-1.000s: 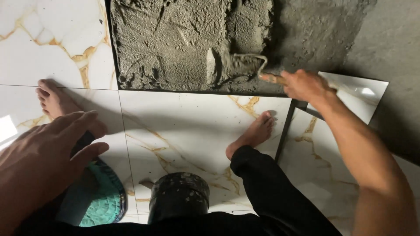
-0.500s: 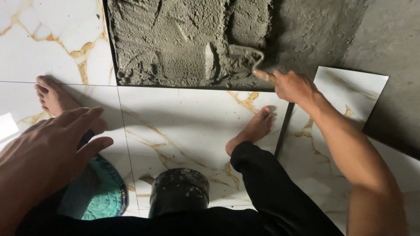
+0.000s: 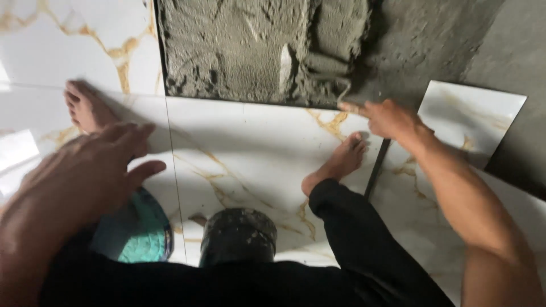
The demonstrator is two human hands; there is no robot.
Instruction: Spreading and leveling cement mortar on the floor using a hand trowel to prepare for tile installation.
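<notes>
No packages, labels, signs or screens anywhere near either hand; only unmarked surfaces around them.

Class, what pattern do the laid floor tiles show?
Glossy white floor tiles with gold marble-like veins; head view.

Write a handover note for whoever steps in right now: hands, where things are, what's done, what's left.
Right hand: gripping a trowel at the near edge of the mortar bed; the blade is barely visible.
Left hand: open, fingers spread, holding nothing, above a teal pan.
A dark bucket stands between the legs. Both bare feet rest on the laid tiles.
A loose tile lies to the right on bare floor.
Done: white marbled tiles laid near and left; mortar spread in the open bay.
Left: mortar is rough and ridged, uncovered; the loose tile is not set.
</notes>
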